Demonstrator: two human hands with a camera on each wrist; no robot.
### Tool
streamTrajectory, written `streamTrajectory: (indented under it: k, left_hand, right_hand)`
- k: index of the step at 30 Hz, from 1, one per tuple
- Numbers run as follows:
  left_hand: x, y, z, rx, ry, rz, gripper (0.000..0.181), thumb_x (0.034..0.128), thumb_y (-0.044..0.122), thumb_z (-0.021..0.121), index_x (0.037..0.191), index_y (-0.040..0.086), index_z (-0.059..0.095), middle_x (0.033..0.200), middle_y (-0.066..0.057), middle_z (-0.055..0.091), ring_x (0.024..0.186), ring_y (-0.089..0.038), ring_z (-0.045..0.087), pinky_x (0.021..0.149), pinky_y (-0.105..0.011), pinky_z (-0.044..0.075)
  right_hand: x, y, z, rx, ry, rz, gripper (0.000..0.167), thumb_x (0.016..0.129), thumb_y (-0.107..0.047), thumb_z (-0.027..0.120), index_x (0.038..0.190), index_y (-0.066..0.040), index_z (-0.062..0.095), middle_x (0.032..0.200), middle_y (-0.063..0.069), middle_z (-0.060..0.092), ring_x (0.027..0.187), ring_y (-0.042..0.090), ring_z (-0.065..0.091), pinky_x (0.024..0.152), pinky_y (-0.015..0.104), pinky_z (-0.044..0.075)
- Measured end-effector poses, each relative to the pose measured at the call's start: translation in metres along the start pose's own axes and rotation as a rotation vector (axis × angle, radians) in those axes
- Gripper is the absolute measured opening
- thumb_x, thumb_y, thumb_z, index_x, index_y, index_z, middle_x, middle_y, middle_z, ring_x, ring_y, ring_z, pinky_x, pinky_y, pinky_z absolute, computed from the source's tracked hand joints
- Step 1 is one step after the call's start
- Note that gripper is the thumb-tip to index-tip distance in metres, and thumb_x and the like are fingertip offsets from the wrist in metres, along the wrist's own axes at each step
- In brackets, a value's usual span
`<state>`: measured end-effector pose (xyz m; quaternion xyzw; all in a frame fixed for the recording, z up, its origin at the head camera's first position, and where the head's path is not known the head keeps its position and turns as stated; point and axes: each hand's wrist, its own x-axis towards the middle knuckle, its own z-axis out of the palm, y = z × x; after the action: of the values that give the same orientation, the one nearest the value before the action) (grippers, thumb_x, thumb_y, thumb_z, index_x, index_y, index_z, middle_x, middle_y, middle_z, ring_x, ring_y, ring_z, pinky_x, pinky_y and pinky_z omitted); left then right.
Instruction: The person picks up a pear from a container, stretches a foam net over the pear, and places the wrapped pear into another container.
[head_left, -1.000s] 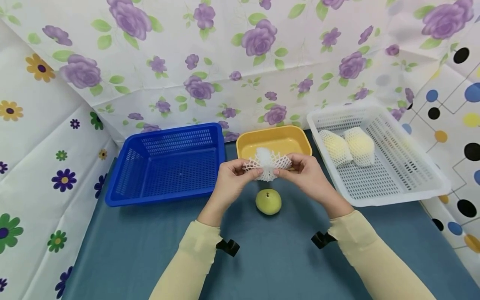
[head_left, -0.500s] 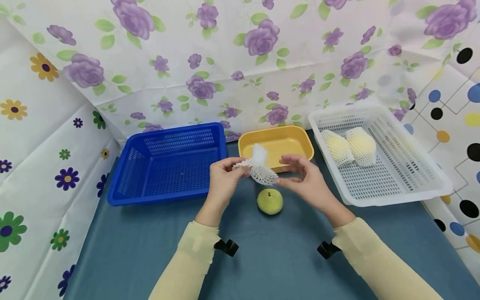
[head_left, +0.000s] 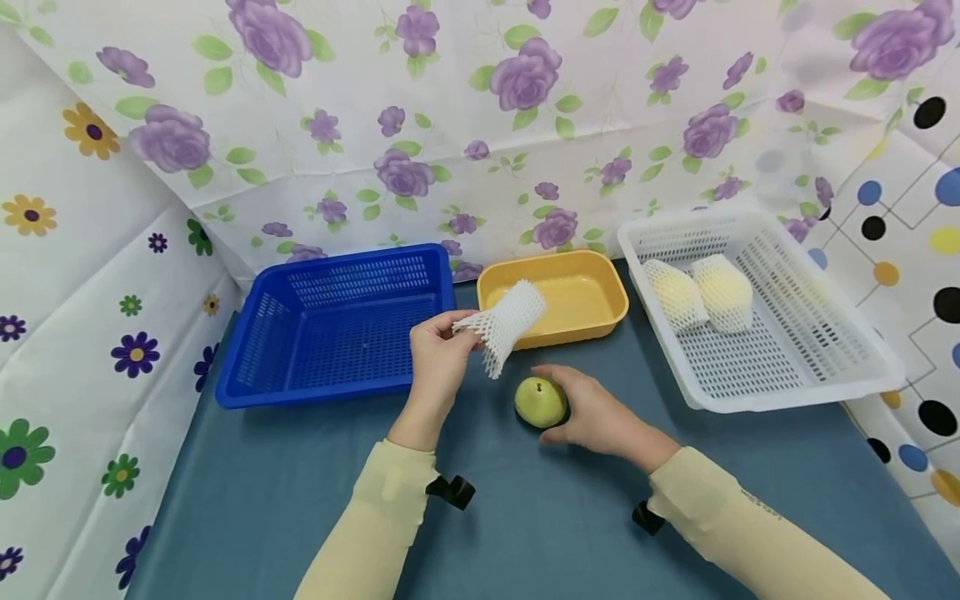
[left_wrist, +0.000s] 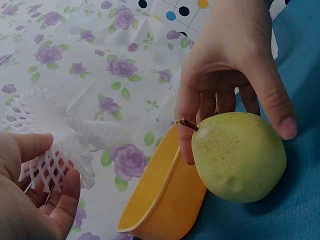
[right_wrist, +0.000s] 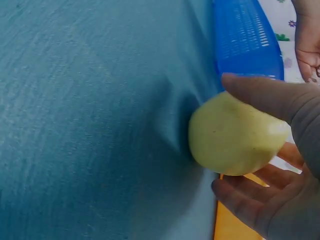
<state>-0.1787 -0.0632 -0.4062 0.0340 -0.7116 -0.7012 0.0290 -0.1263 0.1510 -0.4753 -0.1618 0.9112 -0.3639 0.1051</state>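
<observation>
My left hand (head_left: 438, 354) pinches one end of a white foam net sleeve (head_left: 506, 321). The sleeve's other end reaches over the front rim of the yellow tray in the head view. A yellow-green pear (head_left: 540, 402) with a short brown stem sits on the blue-green tabletop. Around its right side is my right hand (head_left: 596, 412), the thumb on the near side and the fingers on the far side. In the right wrist view, the thumb and fingers straddle the pear (right_wrist: 235, 135) loosely, with no firm grip visible.
A blue basket (head_left: 330, 392) stands at the left and a yellow tray (head_left: 577, 292) at the back middle. At the right, a white basket (head_left: 787, 354) holds two pale yellow fruits (head_left: 722, 293) in foam nets. Patterned sheets (head_left: 450, 125) enclose the table (head_left: 525, 525).
The right hand has let go of the foam net and moved down to the pear. The left hand keeps the net, which now stretches out to its right.
</observation>
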Motion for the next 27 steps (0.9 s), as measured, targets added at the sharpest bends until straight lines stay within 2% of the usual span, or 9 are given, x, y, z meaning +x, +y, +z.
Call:
streamTrajectory:
  k: [4, 8, 11, 14, 17, 19, 22, 24, 27]
  left_hand:
    - [0.0, -0.001, -0.001, 0.003, 0.011, 0.003, 0.023, 0.0771, -0.007, 0.064, 0.097, 0.001, 0.072, 0.099, -0.013, 0.068, 0.082, -0.016, 0.064, 0.073, -0.038, 0.058]
    - [-0.001, -0.001, -0.001, 0.005, 0.015, 0.007, 0.022, 0.0779, -0.005, 0.064, 0.095, 0.004, 0.073, 0.098, -0.012, 0.068, 0.083, -0.017, 0.064, 0.069, -0.028, 0.058]
    - [0.0, -0.002, -0.001, 0.009, 0.022, 0.007, 0.022, 0.0773, -0.006, 0.064, 0.094, 0.005, 0.073, 0.098, -0.012, 0.068, 0.083, -0.019, 0.064, 0.067, -0.026, 0.057]
    - [0.0, -0.004, 0.0, 0.015, 0.03, 0.002, 0.024, 0.0758, -0.008, 0.062, 0.093, 0.005, 0.073, 0.097, -0.012, 0.068, 0.082, -0.02, 0.063, 0.066, -0.029, 0.058]
    - [0.0, -0.005, 0.0, 0.018, 0.039, 0.004, 0.027, 0.0741, -0.01, 0.06, 0.092, 0.005, 0.073, 0.097, -0.012, 0.068, 0.082, -0.02, 0.063, 0.065, -0.03, 0.057]
    - [0.0, -0.006, 0.0, 0.02, 0.044, 0.006, 0.029, 0.0732, -0.012, 0.059, 0.091, 0.005, 0.073, 0.096, -0.012, 0.068, 0.082, -0.02, 0.063, 0.063, -0.029, 0.057]
    - [0.0, -0.006, 0.001, 0.022, 0.046, 0.006, 0.029, 0.0735, -0.012, 0.058, 0.091, 0.006, 0.073, 0.096, -0.011, 0.068, 0.082, -0.019, 0.063, 0.061, -0.026, 0.056]
    - [-0.001, -0.006, 0.002, 0.019, 0.042, 0.004, 0.029, 0.0739, -0.011, 0.058, 0.092, 0.006, 0.073, 0.096, -0.011, 0.068, 0.081, -0.019, 0.063, 0.064, -0.031, 0.057]
    - [-0.001, -0.007, 0.004, 0.016, 0.038, 0.001, 0.028, 0.0744, -0.011, 0.058, 0.092, 0.005, 0.073, 0.096, -0.011, 0.068, 0.081, -0.018, 0.063, 0.072, -0.043, 0.057]
  right_hand:
    - [0.002, 0.003, 0.003, 0.014, 0.022, 0.012, 0.082, 0.066, -0.021, 0.086, 0.136, -0.019, 0.045, 0.129, -0.005, 0.053, 0.112, 0.014, 0.054, 0.092, 0.039, 0.048]
    - [0.004, 0.006, 0.004, 0.033, 0.033, 0.011, 0.077, 0.067, -0.024, 0.085, 0.133, -0.019, 0.047, 0.122, -0.007, 0.056, 0.105, 0.011, 0.057, 0.087, 0.036, 0.05]
    - [0.003, 0.009, 0.003, 0.047, 0.042, 0.011, 0.073, 0.067, -0.032, 0.084, 0.13, -0.02, 0.048, 0.117, -0.008, 0.058, 0.097, 0.009, 0.058, 0.08, 0.031, 0.051]
    - [0.0, 0.009, -0.001, 0.07, 0.047, 0.052, 0.07, 0.067, -0.045, 0.081, 0.126, -0.021, 0.051, 0.108, -0.008, 0.061, 0.086, 0.009, 0.059, 0.07, 0.027, 0.051]
    - [-0.005, 0.008, -0.008, 0.081, 0.03, 0.128, 0.06, 0.066, -0.057, 0.077, 0.11, -0.021, 0.06, 0.09, -0.007, 0.064, 0.071, 0.011, 0.059, 0.058, 0.028, 0.049]
    - [-0.007, 0.007, -0.014, 0.069, 0.005, 0.184, 0.054, 0.065, -0.065, 0.073, 0.094, -0.02, 0.063, 0.076, -0.004, 0.064, 0.062, 0.014, 0.057, 0.053, 0.029, 0.047]
    - [-0.01, 0.005, -0.02, 0.05, -0.061, 0.271, 0.055, 0.064, -0.072, 0.068, 0.074, -0.018, 0.063, 0.063, 0.003, 0.062, 0.054, 0.02, 0.056, 0.049, 0.03, 0.045]
    - [-0.01, 0.005, -0.022, 0.027, -0.105, 0.316, 0.058, 0.063, -0.075, 0.065, 0.065, -0.017, 0.062, 0.057, 0.005, 0.061, 0.05, 0.022, 0.056, 0.046, 0.031, 0.044]
    - [-0.012, 0.004, -0.022, 0.0, -0.152, 0.363, 0.06, 0.063, -0.075, 0.066, 0.061, -0.015, 0.061, 0.053, 0.006, 0.059, 0.047, 0.022, 0.056, 0.044, 0.031, 0.044]
